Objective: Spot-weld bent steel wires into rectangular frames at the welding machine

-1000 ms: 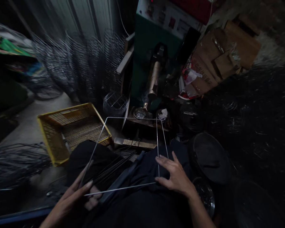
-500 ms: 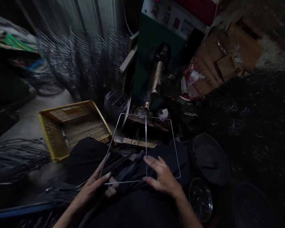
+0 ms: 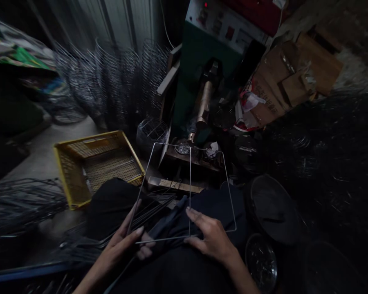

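Wire frame held between two hands, low in the centre of the frame

The thin wire is bent into a four-sided outline above the dark-clothed lap, with a straight middle bar running from its far side to its near side. At lower left of centre, the left hand grips the outline's near left corner between thumb and fingers. At lower centre, the right hand holds the bar near its lower end, index finger and thumb spaced along it.

Loose wires lie over the lap, just beyond the left hand. Left of centre sits a yellow crate. Beyond the outline, at upper centre, stands a green machine with a metal rod slanting downward. Wire coils fill the upper left; a cardboard box leans at upper right. A round bowl with shiny bits stands at lower right.
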{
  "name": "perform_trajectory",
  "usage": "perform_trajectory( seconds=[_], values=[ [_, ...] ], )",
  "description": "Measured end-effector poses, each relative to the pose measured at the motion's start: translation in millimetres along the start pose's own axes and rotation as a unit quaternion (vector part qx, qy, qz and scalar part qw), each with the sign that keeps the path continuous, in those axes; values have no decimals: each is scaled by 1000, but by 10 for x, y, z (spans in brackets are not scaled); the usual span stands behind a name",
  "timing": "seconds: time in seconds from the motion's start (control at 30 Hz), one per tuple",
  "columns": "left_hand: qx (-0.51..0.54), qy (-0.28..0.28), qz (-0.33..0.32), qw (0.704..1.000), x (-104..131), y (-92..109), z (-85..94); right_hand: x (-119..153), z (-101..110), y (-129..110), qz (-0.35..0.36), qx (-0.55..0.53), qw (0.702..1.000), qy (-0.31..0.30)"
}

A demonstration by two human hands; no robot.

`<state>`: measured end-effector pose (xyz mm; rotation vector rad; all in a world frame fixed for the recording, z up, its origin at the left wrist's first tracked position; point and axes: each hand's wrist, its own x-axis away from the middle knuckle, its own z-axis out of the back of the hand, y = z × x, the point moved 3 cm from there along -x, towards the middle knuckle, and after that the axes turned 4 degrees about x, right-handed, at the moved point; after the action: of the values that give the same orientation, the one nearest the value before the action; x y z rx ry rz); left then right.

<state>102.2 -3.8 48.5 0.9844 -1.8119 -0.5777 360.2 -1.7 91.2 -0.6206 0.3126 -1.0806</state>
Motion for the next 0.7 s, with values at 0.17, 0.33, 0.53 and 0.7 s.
perform_trajectory(
  seconds=[0.17, 0.33, 0.53, 0.7],
  values=[
    [10, 7, 13, 1000, 51, 49, -58, -7, 6, 0, 4, -5, 1000, 4],
    [13, 11, 7, 1000, 108, 77, -84, 6, 44, -17, 26, -23, 999, 6],
    [8, 30, 0, 1000, 181, 69, -114, 69, 87, -38, 31, -36, 999, 11],
    [28, 32, -4, 999, 153, 85, -149, 62, 91, 3, 25, -38, 999, 8]
  ],
)
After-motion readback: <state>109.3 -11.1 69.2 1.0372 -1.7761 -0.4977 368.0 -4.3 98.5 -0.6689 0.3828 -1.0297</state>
